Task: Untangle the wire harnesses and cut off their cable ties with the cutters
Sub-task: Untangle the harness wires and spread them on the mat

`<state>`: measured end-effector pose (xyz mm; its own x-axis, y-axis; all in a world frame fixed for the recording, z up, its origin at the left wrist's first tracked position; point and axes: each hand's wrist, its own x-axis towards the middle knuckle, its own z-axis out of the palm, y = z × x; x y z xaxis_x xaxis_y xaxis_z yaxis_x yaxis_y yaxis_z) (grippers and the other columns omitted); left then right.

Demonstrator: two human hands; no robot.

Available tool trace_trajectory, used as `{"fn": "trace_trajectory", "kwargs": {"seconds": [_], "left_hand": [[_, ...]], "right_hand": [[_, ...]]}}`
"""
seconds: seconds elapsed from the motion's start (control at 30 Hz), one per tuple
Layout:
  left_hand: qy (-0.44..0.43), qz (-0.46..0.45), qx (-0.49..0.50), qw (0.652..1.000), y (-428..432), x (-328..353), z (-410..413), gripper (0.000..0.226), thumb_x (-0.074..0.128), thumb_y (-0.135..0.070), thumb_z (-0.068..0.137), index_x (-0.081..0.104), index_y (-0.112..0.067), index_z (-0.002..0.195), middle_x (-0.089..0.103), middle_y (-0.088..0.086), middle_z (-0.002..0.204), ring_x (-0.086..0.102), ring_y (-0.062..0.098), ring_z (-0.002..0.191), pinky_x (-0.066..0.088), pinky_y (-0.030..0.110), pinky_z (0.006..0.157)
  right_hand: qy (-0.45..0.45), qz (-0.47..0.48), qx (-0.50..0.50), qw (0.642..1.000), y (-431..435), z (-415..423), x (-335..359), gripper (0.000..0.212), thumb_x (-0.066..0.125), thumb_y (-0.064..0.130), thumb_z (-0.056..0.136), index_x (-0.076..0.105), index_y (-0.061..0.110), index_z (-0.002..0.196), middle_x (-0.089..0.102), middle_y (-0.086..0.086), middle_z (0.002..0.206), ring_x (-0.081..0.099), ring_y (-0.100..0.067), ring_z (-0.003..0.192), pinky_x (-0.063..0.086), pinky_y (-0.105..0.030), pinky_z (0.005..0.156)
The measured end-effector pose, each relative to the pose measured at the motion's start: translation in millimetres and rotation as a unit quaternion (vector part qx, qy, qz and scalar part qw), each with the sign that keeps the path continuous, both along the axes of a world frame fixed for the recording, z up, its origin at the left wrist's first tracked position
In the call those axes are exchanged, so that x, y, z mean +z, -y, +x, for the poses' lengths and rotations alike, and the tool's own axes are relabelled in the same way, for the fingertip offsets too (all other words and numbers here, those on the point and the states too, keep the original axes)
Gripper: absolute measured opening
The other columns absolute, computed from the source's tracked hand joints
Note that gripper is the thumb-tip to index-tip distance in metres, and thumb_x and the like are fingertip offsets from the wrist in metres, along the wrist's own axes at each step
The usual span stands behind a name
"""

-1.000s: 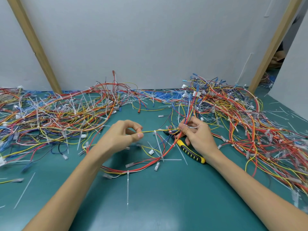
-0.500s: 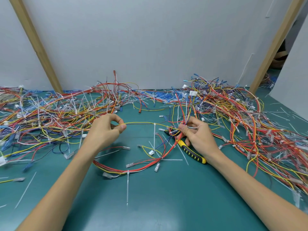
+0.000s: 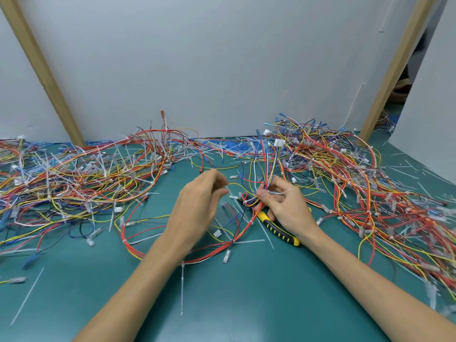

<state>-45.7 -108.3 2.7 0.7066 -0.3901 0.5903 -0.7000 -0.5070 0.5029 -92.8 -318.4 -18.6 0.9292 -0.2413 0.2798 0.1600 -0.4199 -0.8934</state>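
Pinching a thin yellow wire [image 3: 237,185] between thumb and fingertips of the left hand [image 3: 197,211], close beside the right hand [image 3: 287,208]. Clasped in the curled fingers of that right hand: a tied bundle of red, blue, yellow and white wires [image 3: 267,169], fanning upward to a white plastic connector [image 3: 278,143] and trailing below in a red-and-yellow loop across the green table mat [image 3: 246,304]. Lying flat on the mat, partly under the right hand: yellow-and-black-handled cutters [image 3: 280,230]. Heaped along the left [image 3: 74,178] and right [image 3: 370,193]: tangled multicoloured wire harnesses. Beside the left forearm, a loose white cable tie [image 3: 182,285].
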Motion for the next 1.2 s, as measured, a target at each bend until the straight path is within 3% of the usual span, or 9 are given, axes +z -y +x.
{"fn": "trace_trajectory", "kwargs": {"seconds": [0.13, 0.23, 0.47, 0.6, 0.7, 0.87, 0.93, 1.07, 1.2], "left_hand": [[-0.012, -0.038, -0.016, 0.999, -1.6, 4.0, 1.7, 0.004, 0.065, -0.018, 0.095, 0.068, -0.017, 0.092, 0.063, -0.010, 0.080, 0.056, 0.009, 0.072, 0.040, 0.012, 0.067], [-0.040, -0.028, 0.005, 0.999, -2.6, 3.9, 4.4, 0.011, 0.070, -0.025, 0.092, 0.068, -0.019, 0.084, 0.058, -0.016, 0.069, 0.054, 0.002, 0.069, 0.036, 0.008, 0.063], [-0.070, -0.002, 0.051, 0.996, -15.9, 8.6, 14.2, 0.010, 0.071, -0.018, 0.090, 0.067, -0.015, 0.081, 0.061, -0.011, 0.068, 0.053, 0.004, 0.062, 0.037, 0.012, 0.060], [-0.046, -0.009, 0.077, 0.996, -18.6, 7.7, 15.5, 0.010, 0.070, -0.019, 0.091, 0.065, -0.015, 0.083, 0.057, -0.016, 0.072, 0.052, -0.002, 0.065, 0.035, 0.016, 0.062], [-0.016, -0.024, 0.083, 0.996, -18.6, 3.1, 12.9, 0.010, 0.068, -0.020, 0.092, 0.063, -0.017, 0.084, 0.055, -0.017, 0.075, 0.052, -0.005, 0.069, 0.034, 0.011, 0.063], [0.027, -0.041, 0.093, 0.994, -22.1, -2.7, 12.8, 0.012, 0.067, -0.018, 0.094, 0.061, -0.018, 0.084, 0.056, -0.012, 0.078, 0.050, -0.007, 0.076, 0.034, 0.008, 0.067], [0.029, -0.046, 0.092, 0.994, -23.7, -3.2, 13.7, 0.012, 0.067, -0.018, 0.094, 0.063, -0.016, 0.083, 0.057, -0.010, 0.078, 0.050, -0.006, 0.074, 0.034, 0.009, 0.067], [-0.018, -0.084, 0.068, 0.994, -24.2, -3.3, 10.8, 0.024, 0.063, -0.023, 0.097, 0.068, -0.019, 0.075, 0.053, -0.014, 0.060, 0.047, 0.004, 0.058, 0.032, 0.012, 0.056], [-0.111, -0.057, 0.010, 0.992, -26.1, -1.9, 10.6, 0.019, 0.058, -0.024, 0.100, 0.071, -0.026, 0.086, 0.061, -0.009, 0.065, 0.049, 0.008, 0.056, 0.035, 0.017, 0.055]], "right_hand": [[0.002, 0.000, 0.004, 1.000, -0.7, -0.3, 0.6, 0.017, 0.068, 0.022, 0.096, 0.060, 0.007, 0.092, 0.070, 0.003, 0.059, 0.050, -0.022, 0.043, 0.039, -0.023, 0.050], [0.001, -0.002, 0.006, 1.000, -0.1, -0.2, 0.7, 0.017, 0.068, 0.022, 0.096, 0.060, 0.009, 0.089, 0.071, -0.001, 0.061, 0.050, -0.021, 0.043, 0.040, -0.022, 0.051], [-0.012, 0.000, 0.012, 1.000, 2.8, 2.3, -2.2, 0.018, 0.066, 0.024, 0.097, 0.058, 0.018, 0.082, 0.065, 0.006, 0.054, 0.049, -0.014, 0.042, 0.039, -0.019, 0.049], [-0.018, 0.026, 0.039, 0.999, 2.8, 2.8, -0.7, 0.013, 0.070, 0.027, 0.094, 0.064, 0.016, 0.089, 0.075, -0.005, 0.070, 0.047, -0.015, 0.043, 0.040, -0.022, 0.049], [-0.013, 0.079, 0.072, 0.994, 4.1, 1.9, -0.1, 0.011, 0.069, 0.018, 0.095, 0.073, 0.016, 0.104, 0.078, -0.008, 0.086, 0.046, -0.018, 0.047, 0.041, -0.021, 0.048], [-0.006, 0.108, 0.064, 0.992, 1.0, 1.3, 1.3, 0.014, 0.058, 0.011, 0.100, 0.072, 0.013, 0.099, 0.077, -0.005, 0.082, 0.071, -0.025, 0.068, 0.042, -0.021, 0.042], [-0.011, 0.111, 0.062, 0.992, 0.4, 2.3, 0.9, 0.014, 0.056, 0.011, 0.101, 0.070, 0.010, 0.098, 0.077, -0.005, 0.083, 0.073, -0.023, 0.072, 0.041, -0.022, 0.040], [-0.010, 0.093, 0.055, 0.994, 2.5, 3.9, -2.1, 0.017, 0.057, 0.015, 0.102, 0.072, 0.009, 0.098, 0.075, -0.007, 0.083, 0.067, -0.019, 0.065, 0.041, -0.025, 0.040], [-0.013, 0.095, 0.009, 0.995, 5.9, 5.5, -6.4, 0.017, 0.060, 0.018, 0.101, 0.073, 0.012, 0.094, 0.071, -0.005, 0.073, 0.063, -0.020, 0.061, 0.041, -0.025, 0.040]]}}
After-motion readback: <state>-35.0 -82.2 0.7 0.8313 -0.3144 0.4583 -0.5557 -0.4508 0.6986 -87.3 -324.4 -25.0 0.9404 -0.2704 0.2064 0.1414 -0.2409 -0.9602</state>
